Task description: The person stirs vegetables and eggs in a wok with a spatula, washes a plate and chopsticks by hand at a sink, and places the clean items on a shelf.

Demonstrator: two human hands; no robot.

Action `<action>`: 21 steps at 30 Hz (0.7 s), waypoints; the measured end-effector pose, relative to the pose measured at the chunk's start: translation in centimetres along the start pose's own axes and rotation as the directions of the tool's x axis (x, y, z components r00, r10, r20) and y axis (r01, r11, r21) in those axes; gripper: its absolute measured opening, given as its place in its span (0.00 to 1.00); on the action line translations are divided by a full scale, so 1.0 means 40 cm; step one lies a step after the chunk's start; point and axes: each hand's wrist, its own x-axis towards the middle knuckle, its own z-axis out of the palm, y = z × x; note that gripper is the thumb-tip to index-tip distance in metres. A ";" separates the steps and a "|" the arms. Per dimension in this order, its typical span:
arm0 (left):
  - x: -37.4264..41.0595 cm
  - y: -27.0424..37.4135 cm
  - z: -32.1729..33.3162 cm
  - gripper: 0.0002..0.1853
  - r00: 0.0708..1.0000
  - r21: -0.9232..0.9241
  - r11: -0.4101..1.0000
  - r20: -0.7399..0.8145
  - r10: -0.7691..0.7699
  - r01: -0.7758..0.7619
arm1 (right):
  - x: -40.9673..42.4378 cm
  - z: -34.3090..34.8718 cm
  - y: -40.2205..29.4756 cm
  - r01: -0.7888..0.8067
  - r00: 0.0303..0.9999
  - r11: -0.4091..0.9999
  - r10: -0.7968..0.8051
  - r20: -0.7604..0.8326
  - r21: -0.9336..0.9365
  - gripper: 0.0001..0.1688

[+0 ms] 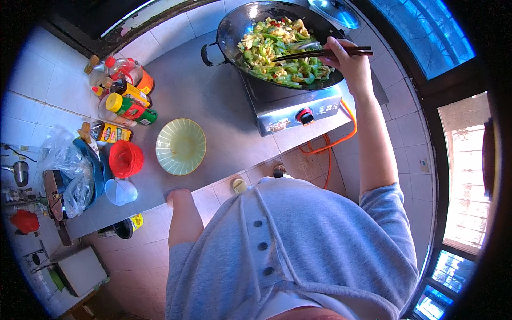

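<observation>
My right hand (347, 60) grips a pair of dark chopsticks (304, 55) over a black wok (232, 24). Their tips touch stir-fried food (276, 44), a mix of green pepper pieces, yellow egg-like bits and some red flecks. Something shiny, perhaps a spoon, (307, 45) lies among the food near my fingers; its other end is hidden. Beneath the wok stands a gas stove (296, 114) with a red-rimmed knob. At the counter's front edge is my left hand (179, 196), its fingers not clearly visible. A pale green ribbed bowl (181, 147) sits beyond it, holding a little residue.
Sauce bottles (132, 108) crowd the counter (192, 92) along the left wall. Nearer are a red plastic basket (126, 159), a clear cup (121, 191) and plastic bags (68, 160). A glass lid (338, 12) leans behind the wok. An orange hose (330, 160) hangs below the stove.
</observation>
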 end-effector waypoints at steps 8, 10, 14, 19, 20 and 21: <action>-0.028 0.005 -0.017 0.19 0.998 -0.005 0.999 0.045 -0.036 0.036 | 0.005 0.013 0.003 -0.033 0.993 0.998 0.026 0.113 0.056 0.15; -0.036 0.007 -0.023 0.19 0.997 -0.009 0.999 0.063 -0.044 0.045 | 0.005 0.020 -0.004 -0.077 0.988 0.997 0.077 0.134 -0.011 0.16; -0.045 0.016 -0.042 0.21 0.993 -0.018 0.997 0.093 -0.069 0.072 | 0.011 0.026 0.012 -0.037 0.993 0.999 0.039 0.113 -0.016 0.15; 0.132 -0.008 0.052 0.21 0.986 -0.089 0.989 0.127 -0.104 0.116 | 0.002 0.015 -0.018 -0.004 1.000 0.990 0.005 -0.001 0.142 0.17; 0.139 -0.008 0.059 0.21 0.988 -0.084 0.991 0.119 -0.097 0.108 | -0.003 0.010 -0.020 -0.005 1.000 0.987 0.010 -0.027 0.159 0.17; 0.122 -0.004 0.050 0.21 0.990 -0.075 0.992 0.111 -0.090 0.099 | -0.009 0.002 -0.023 -0.005 0.998 0.985 0.015 -0.057 0.174 0.18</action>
